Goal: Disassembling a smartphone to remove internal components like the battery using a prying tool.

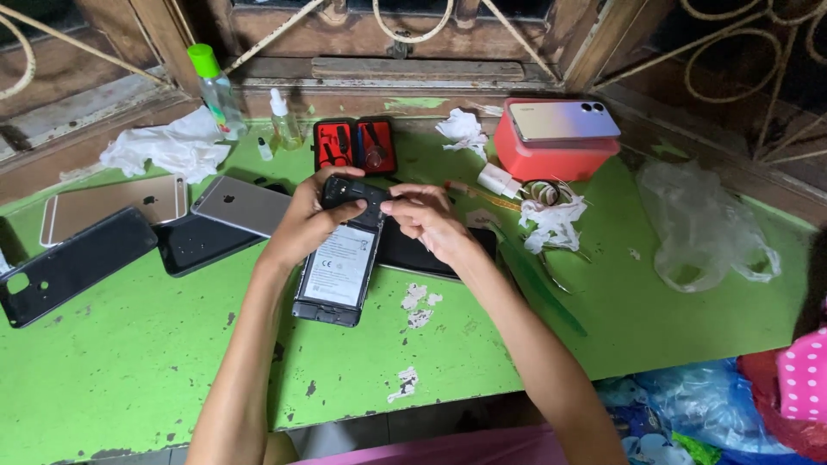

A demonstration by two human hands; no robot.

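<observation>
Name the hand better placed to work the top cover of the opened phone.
Probably the right hand: its fingertips pinch at the top edge of the opened phone, while the left hand wraps that end, steadying it on the green table.

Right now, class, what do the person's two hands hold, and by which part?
Both hold the opened phone by its top end: the left hand wraps the upper left edge, and the right hand pinches the top right corner.
</observation>
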